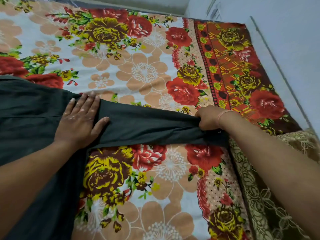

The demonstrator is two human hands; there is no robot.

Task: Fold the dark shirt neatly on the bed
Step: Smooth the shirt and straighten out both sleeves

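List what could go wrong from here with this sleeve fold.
1. The right hand grips the sleeve bunched at its end. If it is folded over like that, it may land creased rather than flat.
2. The left hand lies flat on the shirt where the sleeve starts. If it lifts too soon, the right hand's pull could drag the shirt's body askew and probably spoil the fold line.

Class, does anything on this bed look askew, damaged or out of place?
Nothing looks damaged or spilled. Only the sleeve of the dark shirt is untidy: it bunches where the right hand grips its end, while the left hand presses the shirt flat on the bedsheet.
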